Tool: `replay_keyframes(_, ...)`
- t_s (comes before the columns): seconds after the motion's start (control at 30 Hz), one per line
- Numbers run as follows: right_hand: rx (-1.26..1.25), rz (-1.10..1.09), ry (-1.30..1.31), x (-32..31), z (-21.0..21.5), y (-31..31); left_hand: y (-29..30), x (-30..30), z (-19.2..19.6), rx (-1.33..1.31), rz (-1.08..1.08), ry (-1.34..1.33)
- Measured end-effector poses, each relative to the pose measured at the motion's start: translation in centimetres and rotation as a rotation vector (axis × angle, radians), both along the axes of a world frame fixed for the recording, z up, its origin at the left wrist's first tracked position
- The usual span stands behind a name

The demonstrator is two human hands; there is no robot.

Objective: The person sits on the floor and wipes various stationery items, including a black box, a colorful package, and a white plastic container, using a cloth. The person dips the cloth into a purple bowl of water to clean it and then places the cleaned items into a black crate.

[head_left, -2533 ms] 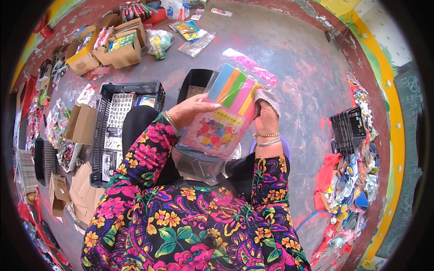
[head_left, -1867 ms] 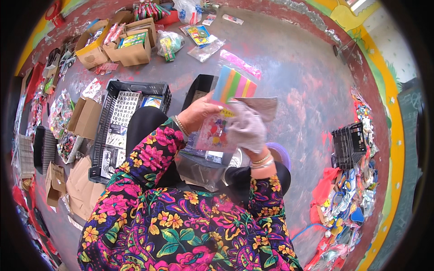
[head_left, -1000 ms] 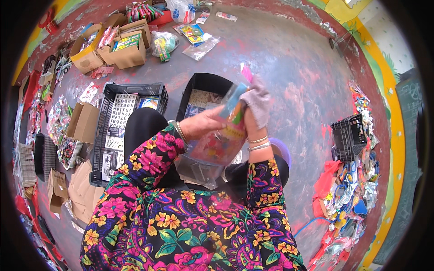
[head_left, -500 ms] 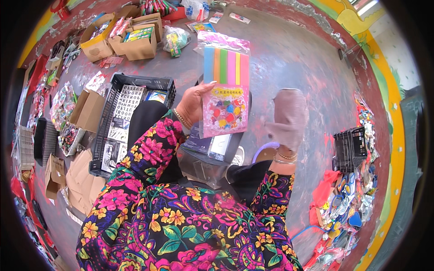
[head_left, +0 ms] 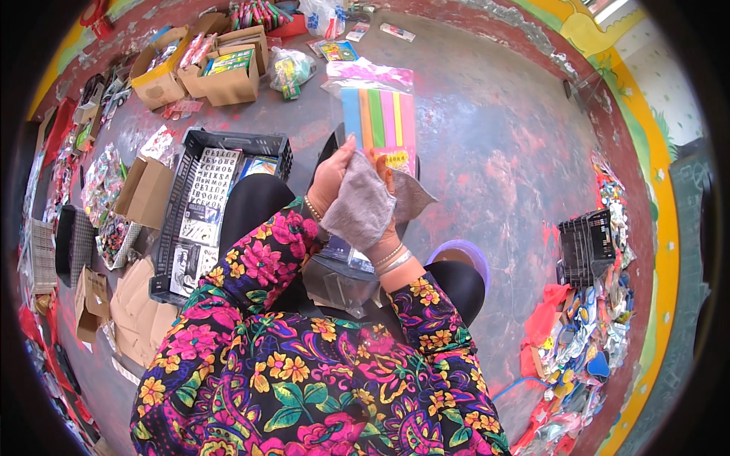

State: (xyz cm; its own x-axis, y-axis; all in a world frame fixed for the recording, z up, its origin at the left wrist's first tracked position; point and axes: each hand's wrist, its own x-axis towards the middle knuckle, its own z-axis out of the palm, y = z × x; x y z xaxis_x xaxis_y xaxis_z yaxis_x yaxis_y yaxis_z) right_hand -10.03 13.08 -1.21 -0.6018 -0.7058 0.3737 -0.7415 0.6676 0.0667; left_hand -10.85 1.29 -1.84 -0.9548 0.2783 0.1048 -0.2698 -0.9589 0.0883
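A clear-bagged packet of coloured paper strips (head_left: 386, 118) with a pink lower part stands upright in front of me. My left hand (head_left: 332, 176) is closed on its left edge, thumb towards me. My right hand (head_left: 386, 178) is closed on a grey-mauve cloth (head_left: 361, 201), which drapes over most of the hand and lies against the packet's lower front. A few of its fingertips show above the fold. The cloth hides most of the packet's printed lower half. Below my hands, a dark container (head_left: 342, 283) sits between my knees with flat packages in it.
A black crate (head_left: 161, 262) with letter sheets stands left of my knee. Cardboard boxes (head_left: 232, 87) and a plastic bag (head_left: 292, 70) lie at the far left. A purple-rimmed bucket (head_left: 475, 254) is by my right knee. Another black crate (head_left: 587, 247) and heaped packages (head_left: 582, 357) line the right wall.
My right hand with the cloth has moved left from beside the packet onto its lower front. My left hand still holds the packet, which has shifted slightly left.
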Motion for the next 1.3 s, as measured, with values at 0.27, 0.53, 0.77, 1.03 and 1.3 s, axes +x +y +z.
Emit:
replay_keyframes(0.27, -0.328, -0.212, -0.319, -3.0, -1.2, 3.1, 1.5, 2.4, 5.8, -0.269, 0.139, -0.092)
replay_keyframes(0.53, -2.0, -0.124, -1.676, -6.2, -1.6, 10.0, -1.5, 5.1, 6.8, -0.256, 0.164, -0.055)
replay_keyframes(0.77, -1.739, 0.02, -1.435, -3.3, -0.4, 11.8, -4.8, 7.5, 7.3, -0.295, 0.343, 0.009)
replay_keyframes(1.03, -1.818, 0.093, -1.918, 2.5, 3.8, 7.6, -2.9, 6.8, 6.3, -0.317, 0.333, -0.005)
replay_keyframes(1.3, -1.35, 0.073, -0.602, 3.1, 4.3, 8.9, -2.0, 6.0, 4.4, -0.696, 0.65, -0.164)
